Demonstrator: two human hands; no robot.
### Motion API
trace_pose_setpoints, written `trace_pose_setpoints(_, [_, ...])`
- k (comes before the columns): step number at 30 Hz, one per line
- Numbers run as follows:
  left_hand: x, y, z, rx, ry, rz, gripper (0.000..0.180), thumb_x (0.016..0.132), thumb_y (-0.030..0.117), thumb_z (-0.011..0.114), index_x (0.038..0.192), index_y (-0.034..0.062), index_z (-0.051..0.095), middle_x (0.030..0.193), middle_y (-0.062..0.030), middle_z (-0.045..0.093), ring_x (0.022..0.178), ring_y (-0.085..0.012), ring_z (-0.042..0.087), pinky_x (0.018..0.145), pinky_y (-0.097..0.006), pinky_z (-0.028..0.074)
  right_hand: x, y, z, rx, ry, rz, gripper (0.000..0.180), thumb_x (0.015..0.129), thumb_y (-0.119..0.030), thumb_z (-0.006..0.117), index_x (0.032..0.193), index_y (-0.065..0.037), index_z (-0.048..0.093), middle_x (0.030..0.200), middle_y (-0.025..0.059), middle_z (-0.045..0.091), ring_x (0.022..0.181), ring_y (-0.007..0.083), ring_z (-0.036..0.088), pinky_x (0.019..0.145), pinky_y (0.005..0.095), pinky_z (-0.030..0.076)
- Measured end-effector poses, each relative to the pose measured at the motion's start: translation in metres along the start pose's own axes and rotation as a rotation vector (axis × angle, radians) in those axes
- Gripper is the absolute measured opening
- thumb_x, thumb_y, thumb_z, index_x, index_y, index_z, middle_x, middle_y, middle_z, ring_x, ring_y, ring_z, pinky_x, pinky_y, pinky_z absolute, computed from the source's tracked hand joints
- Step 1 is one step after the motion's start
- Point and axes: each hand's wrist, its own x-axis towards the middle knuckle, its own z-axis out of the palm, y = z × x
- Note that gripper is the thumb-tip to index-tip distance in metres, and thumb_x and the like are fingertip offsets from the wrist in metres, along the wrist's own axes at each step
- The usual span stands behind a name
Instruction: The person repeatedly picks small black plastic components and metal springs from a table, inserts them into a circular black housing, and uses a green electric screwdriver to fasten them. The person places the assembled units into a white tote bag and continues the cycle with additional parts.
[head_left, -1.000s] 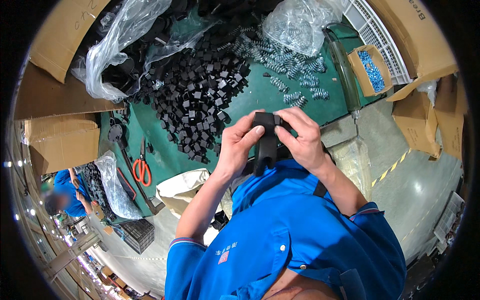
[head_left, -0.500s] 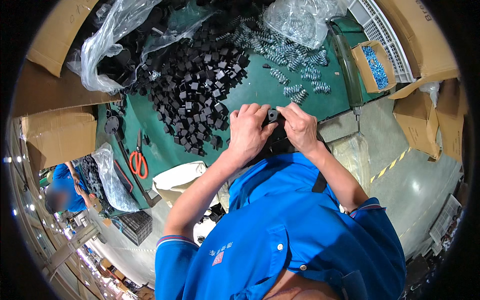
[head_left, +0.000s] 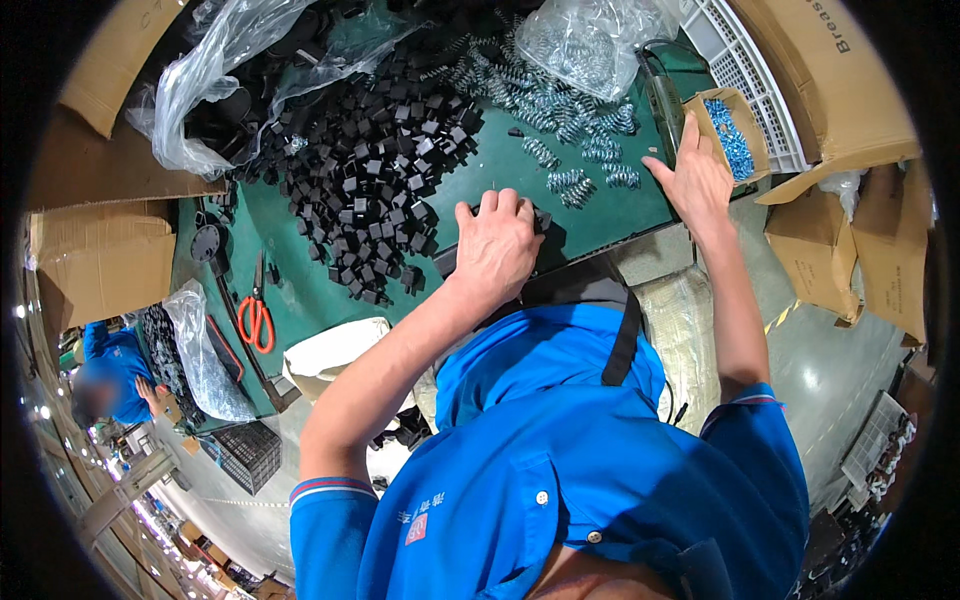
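My left hand (head_left: 497,243) is closed over a long black part (head_left: 446,262) at the near edge of the green table (head_left: 590,225). Most of that part is hidden under the palm; its ends show on both sides. My right hand (head_left: 697,185) lies over the green power screwdriver (head_left: 662,104), its thumb apart and its fingers stretched out. The hand hides the tool's lower body. Just beyond those fingers stands a small carton (head_left: 757,135) of blue screws (head_left: 730,138). Metal springs (head_left: 571,187) lie between the two hands, farther back.
A heap of black blocks (head_left: 365,190) covers the table's middle left. Clear plastic bags (head_left: 590,45) lie at the back. Orange-handled scissors (head_left: 257,322) are at left. Cartons (head_left: 100,265) flank both sides, with a white crate (head_left: 745,75) at right. Another person (head_left: 120,375) sits far left.
My hands have parted. The left has lowered the black part onto the table edge, and the right has moved right and up to the screwdriver, opening. The view has shifted slightly.
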Motion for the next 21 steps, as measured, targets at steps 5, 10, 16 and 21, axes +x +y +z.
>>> trace_pose_setpoints(5, [0.002,0.004,0.001,0.112,-0.038,0.012,0.034,0.08,0.027,0.069,0.105,0.0043,0.063,0.099,-0.0084,0.055,0.099,-0.0265,0.053,0.078,-0.046,0.038,0.016,-0.004,0.0,0.475,-0.13,0.11,0.062,0.071,-0.03,0.076,0.118,0.003,0.053,0.088,0.0242,0.067,0.08,0.0375,0.067,0.072,0.044,0.052])
trace_pose_setpoints(10, [-0.001,0.002,0.008,0.029,0.038,0.0,0.035,0.078,0.026,0.07,0.106,0.0054,0.063,0.098,-0.0082,0.056,0.098,-0.0264,0.053,0.08,-0.046,0.037,-0.008,-0.033,-0.047,1.554,-0.126,0.172,0.03,0.074,-0.007,0.075,0.1,-0.001,0.061,0.084,0.0038,0.064,0.075,0.0092,0.057,0.068,0.0254,0.047])
trace_pose_setpoints(16, [-0.003,0.001,0.01,-0.027,0.071,-0.022,0.04,0.077,0.027,0.071,0.11,0.0074,0.062,0.099,-0.0072,0.056,0.099,-0.0254,0.054,0.083,-0.046,0.037,-0.016,-0.094,-0.07,1.954,0.143,-0.145,0.045,0.078,0.003,0.059,0.122,0.006,0.049,0.093,0.0156,0.06,0.08,0.0245,0.061,0.074,0.0359,0.05])
trace_pose_setpoints(21, [-0.004,0.002,0.012,-0.038,0.092,-0.027,0.04,0.077,0.027,0.071,0.11,0.007,0.062,0.1,-0.0067,0.057,0.098,-0.0252,0.054,0.083,-0.046,0.036,-0.014,-0.113,-0.064,1.877,0.248,-0.225,0.044,0.08,0.003,0.059,0.123,0.007,0.048,0.091,0.0162,0.059,0.078,0.0239,0.06,0.072,0.0364,0.051])
